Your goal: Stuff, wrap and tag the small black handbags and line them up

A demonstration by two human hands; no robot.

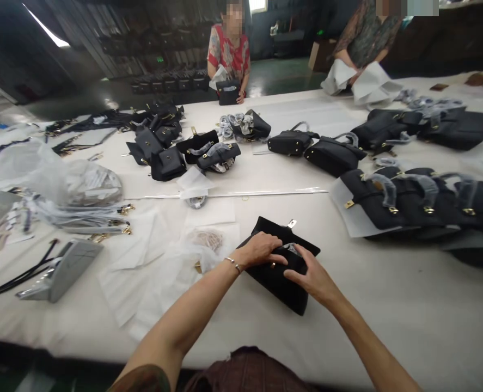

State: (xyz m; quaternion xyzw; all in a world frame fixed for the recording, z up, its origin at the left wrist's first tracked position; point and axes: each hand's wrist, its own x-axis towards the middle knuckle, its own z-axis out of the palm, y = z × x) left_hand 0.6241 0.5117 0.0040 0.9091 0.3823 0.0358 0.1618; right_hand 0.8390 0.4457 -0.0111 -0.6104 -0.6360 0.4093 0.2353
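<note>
A black handbag (280,283) lies on its side on the white table (408,305), right in front of me. My left hand (260,249), a bracelet on its wrist, lies on the bag's upper edge with the fingers curled down over the flap. My right hand (312,275) presses on the bag's front beside it, fingers bent toward a small gold clasp (273,265). A silver tab (292,223) sticks out at the bag's far edge. Both hands grip the bag.
Rows of black handbags (408,201) with wrapped handles fill the right and far side. Tissue sheets (155,272), plastic bags (61,185) and straps lie at left. A grey tool (61,269) sits near the left edge. Two people (228,51) work across the table.
</note>
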